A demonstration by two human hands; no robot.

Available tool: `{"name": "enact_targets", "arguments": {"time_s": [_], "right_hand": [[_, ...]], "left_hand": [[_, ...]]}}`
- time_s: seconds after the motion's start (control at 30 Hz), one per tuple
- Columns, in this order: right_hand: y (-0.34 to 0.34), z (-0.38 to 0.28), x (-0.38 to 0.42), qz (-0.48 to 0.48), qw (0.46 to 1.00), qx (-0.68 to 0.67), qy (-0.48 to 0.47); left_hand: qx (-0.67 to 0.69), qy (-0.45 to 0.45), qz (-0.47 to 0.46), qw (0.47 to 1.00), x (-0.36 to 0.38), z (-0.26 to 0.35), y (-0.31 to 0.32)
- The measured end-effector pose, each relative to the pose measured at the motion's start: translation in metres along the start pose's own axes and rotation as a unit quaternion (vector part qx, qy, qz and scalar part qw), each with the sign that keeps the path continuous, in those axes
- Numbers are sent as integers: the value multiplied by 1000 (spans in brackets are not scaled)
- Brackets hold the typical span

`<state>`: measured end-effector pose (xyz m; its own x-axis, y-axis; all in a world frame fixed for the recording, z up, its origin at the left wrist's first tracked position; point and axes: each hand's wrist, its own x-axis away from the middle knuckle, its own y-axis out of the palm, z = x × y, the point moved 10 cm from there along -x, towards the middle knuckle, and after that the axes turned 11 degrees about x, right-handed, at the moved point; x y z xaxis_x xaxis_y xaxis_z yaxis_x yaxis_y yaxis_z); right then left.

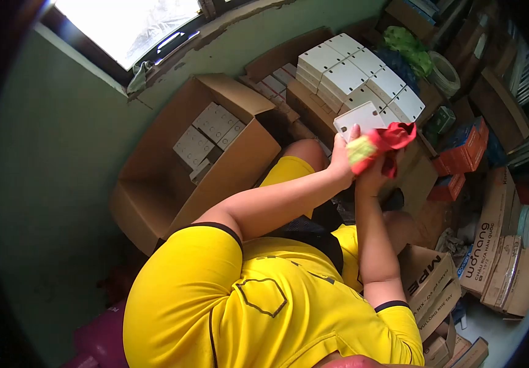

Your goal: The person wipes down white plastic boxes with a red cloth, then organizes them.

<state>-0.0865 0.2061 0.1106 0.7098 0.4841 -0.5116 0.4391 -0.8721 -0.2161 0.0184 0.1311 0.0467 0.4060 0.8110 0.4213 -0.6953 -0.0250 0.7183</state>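
Observation:
My left hand (342,161) is closed on a white plate (357,120) with small dark holes; its thumb lies on the plate's lower edge. Right beside it, my right hand (372,178) grips a red cloth (393,138) with a yellow-green patch, partly blurred. The cloth hides most of the right fingers and touches the plate's lower right side. Just behind the hands, stacks of similar white plates (345,78) sit on a cardboard box.
An open cardboard box (249,161) at the left holds white boxes (215,122) with round marks. Orange boxes (464,150), a tape roll (443,73) and a green plastic bag (407,49) are at the right. Printed cartons (488,236) stand lower right. A window (129,24) is upper left.

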Motion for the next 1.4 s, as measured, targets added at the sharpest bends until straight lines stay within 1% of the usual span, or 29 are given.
{"name": "enact_targets", "arguments": {"time_s": [0.03, 0.07, 0.1, 0.17, 0.2, 0.23, 0.3, 0.37, 0.4, 0.43, 0.47, 0.5, 0.57, 0.63, 0.7, 0.77, 0.8, 0.83, 0.9, 0.97, 1.0, 1.1, 1.17, 1.2, 1.23, 1.3, 1.33, 1.37, 1.4], "right_hand": [[-1, -19, -6, 7, 1000, -24, -9], [3, 1, -9, 17, 985, -151, 77], [-1, 26, -13, 39, 971, -184, 147], [-11, 78, -15, 82, 923, -246, 283], [-24, 73, -21, 147, 907, -255, 301], [-25, 73, -32, 131, 896, -316, 282], [-23, 60, -31, 114, 877, -337, 323], [-22, 71, -17, 138, 883, -287, 345], [-16, 62, -20, 109, 918, -284, 255], [-4, 45, -13, 93, 907, -343, 227], [-3, 25, -6, 77, 941, -275, 182], [-3, 5, 0, 60, 967, -205, 136], [3, 1, 12, 29, 982, -146, 117], [2, -11, 17, 15, 993, -91, 71], [-2, -33, 17, 10, 1000, -21, -12], [-7, -47, 13, 7, 994, 68, -83], [-10, -47, 8, 7, 988, 113, -104], [-14, -50, 1, 8, 980, 158, -123], [-37, -50, -21, 34, 964, 161, -210], [-55, -30, -46, -12, 986, 98, -137], [-63, -17, -51, -2, 995, 41, -88], [-70, -24, -41, 120, 985, 84, -89], [-45, -40, -19, 39, 974, 164, -152], [-45, -48, -16, 41, 979, 152, -129], [-47, -55, -19, 44, 983, 139, -107], [-60, -60, -29, 61, 976, 155, -142], [-67, -61, -33, 71, 971, 163, -159], [-76, -57, -35, 72, 971, 160, -161], [-86, -55, -39, 71, 971, 157, -165]], "left_hand": [[-38, -20, -14, 999, 5, -2, -1], [-76, -39, -30, 996, 10, -4, -1], [-157, -68, -13, 985, 11, -8, -6], [-117, -44, -21, 992, 6, -20, -16], [-95, -31, -25, 995, 11, -18, -14], [-89, -36, -26, 995, 16, -19, -12], [-78, -47, -31, 995, 24, -19, -7], [-145, 28, -53, 988, 2, -15, -11], [-172, 60, -55, 982, -1, -7, -7], [-199, 90, -58, 974, 8, 15, 6], [-182, 80, -56, 978, 17, 29, 19], [-232, 51, -62, 970, 3, 38, 24], [-150, 153, -150, 965, -20, 62, 44], [-60, 62, -178, 980, -6, 75, 66], [-60, 9, -179, 982, -17, 63, 58], [41, -53, -129, 989, -18, 41, 48], [38, -31, -164, 985, -25, 27, 45], [15, -70, -148, 986, -16, 17, 43], [8, -112, -131, 985, -20, -14, 33], [-18, -99, -118, 988, -7, -21, 42], [-20, -80, -114, 990, -3, -21, 47], [-8, -43, -79, 996, 9, -17, 61], [64, -61, -185, 979, -8, -22, 73], [4, -50, -170, 984, 2, -12, 80], [18, -71, -205, 976, 7, -16, 88], [47, -109, -277, 954, 15, -21, 102], [3, -79, -267, 960, 12, -24, 98], [-79, -35, -303, 949, 14, -26, 101], [-61, -52, -287, 955, 13, -31, 100]]}}
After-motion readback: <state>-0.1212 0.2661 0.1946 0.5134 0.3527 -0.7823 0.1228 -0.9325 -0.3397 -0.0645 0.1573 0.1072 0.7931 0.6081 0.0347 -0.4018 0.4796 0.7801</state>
